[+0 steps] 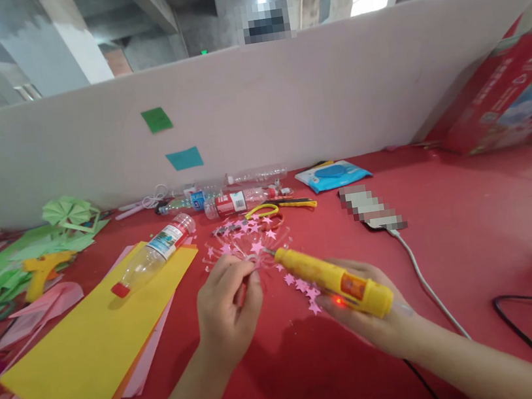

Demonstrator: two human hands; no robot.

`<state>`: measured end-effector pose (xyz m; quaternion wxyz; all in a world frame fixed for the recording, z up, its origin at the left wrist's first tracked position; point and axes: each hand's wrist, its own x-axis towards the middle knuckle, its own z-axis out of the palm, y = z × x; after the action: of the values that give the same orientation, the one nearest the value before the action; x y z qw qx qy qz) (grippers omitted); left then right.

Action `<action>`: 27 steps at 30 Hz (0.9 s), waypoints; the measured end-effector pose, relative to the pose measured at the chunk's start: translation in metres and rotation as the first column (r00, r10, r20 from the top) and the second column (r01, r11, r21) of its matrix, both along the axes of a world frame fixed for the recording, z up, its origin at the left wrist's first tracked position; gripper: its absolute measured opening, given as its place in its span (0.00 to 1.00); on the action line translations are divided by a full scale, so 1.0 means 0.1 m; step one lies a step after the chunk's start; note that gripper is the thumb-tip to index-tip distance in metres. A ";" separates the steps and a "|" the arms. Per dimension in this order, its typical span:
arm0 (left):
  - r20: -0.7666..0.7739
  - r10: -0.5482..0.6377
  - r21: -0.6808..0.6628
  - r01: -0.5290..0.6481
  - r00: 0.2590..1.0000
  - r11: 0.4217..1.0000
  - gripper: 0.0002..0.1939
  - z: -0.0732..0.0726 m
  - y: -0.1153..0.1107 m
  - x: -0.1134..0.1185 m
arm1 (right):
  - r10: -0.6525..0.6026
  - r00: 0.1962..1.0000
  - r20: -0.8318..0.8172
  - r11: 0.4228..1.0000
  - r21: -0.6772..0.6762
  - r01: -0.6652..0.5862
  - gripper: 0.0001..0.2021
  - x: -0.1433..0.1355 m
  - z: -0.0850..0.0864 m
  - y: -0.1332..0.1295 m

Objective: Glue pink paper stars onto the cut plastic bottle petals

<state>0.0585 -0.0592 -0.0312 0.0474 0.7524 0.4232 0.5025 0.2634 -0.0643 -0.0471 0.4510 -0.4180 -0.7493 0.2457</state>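
Note:
My left hand [224, 304] is closed in a pinch on the rim of a clear plastic piece cut into splayed strips [255, 260], with pink paper stars [257, 247] on and around it. My right hand [386, 334] is wrapped round a yellow hot glue gun [323, 272], whose red light glows. The gun's nozzle points left, close to the plastic piece; whether it touches is unclear. Several loose pink stars [302, 285] lie on the red table [306, 379] between my hands. Scissors with yellow handles [262, 212] lie just behind the plastic piece.
A plastic bottle [152, 254] lies on yellow paper [102, 341] at left, near another yellow glue gun [41, 271]. Several bottles [239, 201], a yellow cutter knife [296, 203] and a blue wipes pack [333, 175] lie behind. A blurred-out device [369, 208] with a white cable is at right.

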 end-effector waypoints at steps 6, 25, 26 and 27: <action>0.422 0.031 -0.377 0.144 0.906 0.915 0.09 0.07 0.01 -0.04 | -0.344 0.912 0.222 0.937 0.023 0.348 0.10 0.24 -0.03 0.41; 0.782 0.047 -0.601 0.731 0.622 0.324 0.07 0.07 -0.05 0.12 | 0.055 0.938 0.342 0.793 0.556 -0.250 0.07 -0.11 0.27 0.15; 0.773 0.046 -0.612 0.725 0.633 0.316 0.07 0.08 -0.06 0.13 | 0.059 0.932 0.359 0.777 0.569 -0.268 0.06 -0.13 0.27 0.13; 0.766 0.045 -0.621 0.720 0.641 0.309 0.07 0.08 -0.06 0.14 | 0.059 0.928 0.369 0.768 0.577 -0.278 0.06 -0.14 0.25 0.12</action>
<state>0.0722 -0.0656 -0.0232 0.7074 0.4419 0.3875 0.3927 0.2493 -0.0524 -0.0218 0.4070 -0.2114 -0.8874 -0.0472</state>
